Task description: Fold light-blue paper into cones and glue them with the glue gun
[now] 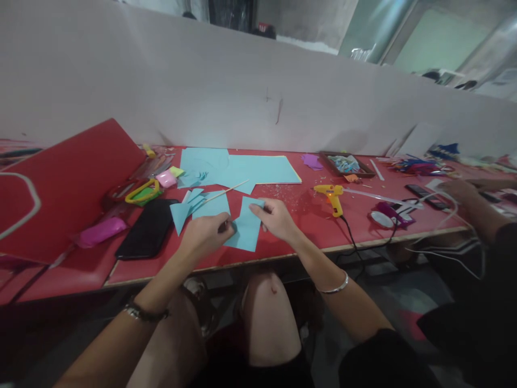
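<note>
My right hand (278, 220) pinches a piece of light blue paper (247, 231) between thumb and fingers at its upper right edge. At the paper's left edge my left hand (210, 234) is closed, its thumb and curled fingertips meeting the edge; part of that grip is hidden. Beyond my left hand lie cut and folded blue paper strips (189, 205) and another blue sheet (218, 205). A thin wooden stick (228, 189) slants across them. Larger blue sheets (258, 167) lie farther back on the red table (286, 199).
A yellow glue gun (333, 198) with a cord lies to the right, near a tray (368, 173) of scraps and a purple tape dispenser (404, 215). On the left are a black phone (147, 229), a pink packet (100, 233) and a red board (81, 178). Another person's hand (458, 194) is far right.
</note>
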The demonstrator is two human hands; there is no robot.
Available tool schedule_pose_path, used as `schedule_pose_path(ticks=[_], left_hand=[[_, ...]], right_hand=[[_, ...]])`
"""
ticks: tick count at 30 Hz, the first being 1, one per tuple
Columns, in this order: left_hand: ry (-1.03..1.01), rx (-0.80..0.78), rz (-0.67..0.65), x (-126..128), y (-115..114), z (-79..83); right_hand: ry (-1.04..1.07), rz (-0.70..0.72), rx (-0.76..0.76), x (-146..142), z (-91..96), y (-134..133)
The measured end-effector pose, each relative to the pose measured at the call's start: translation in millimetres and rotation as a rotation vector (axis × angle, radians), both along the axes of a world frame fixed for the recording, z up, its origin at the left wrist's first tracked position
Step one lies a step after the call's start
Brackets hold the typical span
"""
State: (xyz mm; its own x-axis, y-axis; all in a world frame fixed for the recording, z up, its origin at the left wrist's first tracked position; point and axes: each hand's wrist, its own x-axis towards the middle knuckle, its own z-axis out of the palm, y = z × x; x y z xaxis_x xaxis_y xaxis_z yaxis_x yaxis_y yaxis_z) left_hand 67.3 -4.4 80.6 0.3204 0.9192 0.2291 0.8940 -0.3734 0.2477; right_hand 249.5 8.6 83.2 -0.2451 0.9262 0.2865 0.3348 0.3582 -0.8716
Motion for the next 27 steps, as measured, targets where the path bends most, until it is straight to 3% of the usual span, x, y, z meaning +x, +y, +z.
schedule_pose_path(ticks=[5,8,11,15,17,19,22,27], left_hand=[[0.092,-0.028,0.104,-25,2,-4.2],[-0.025,-0.117,0.129,-37,5,-13.4],[-0.482,-0.37,0.0,-38,7,-27.0],[-1.113,-0.764,-0.13,-25,10,-35.3],[-1.259,-0.731,-0.062,-17,11,-33.9],[-1.301,-0.562,0.081,-11,12,-31.2],[-1.168,-0.372,0.198,-7,10,-27.2],[-0.894,-0.254,0.255,3,-1,-20.1]], right_hand=[[0.103,-0.088,0.035,11,2.2,5],[0.181,-0.183,0.087,16,7.3,7],[0.204,-0.193,0.176,14,12.2,2],[0.109,0.048,0.415,5,9.5,-8],[0.057,0.146,0.454,2,3.4,-12],[0.015,0.195,0.436,1,-3.5,-14],[-0.088,0.218,0.365,3,-11.2,-14],[-0.186,0.12,0.206,-7,-16.3,-11]])
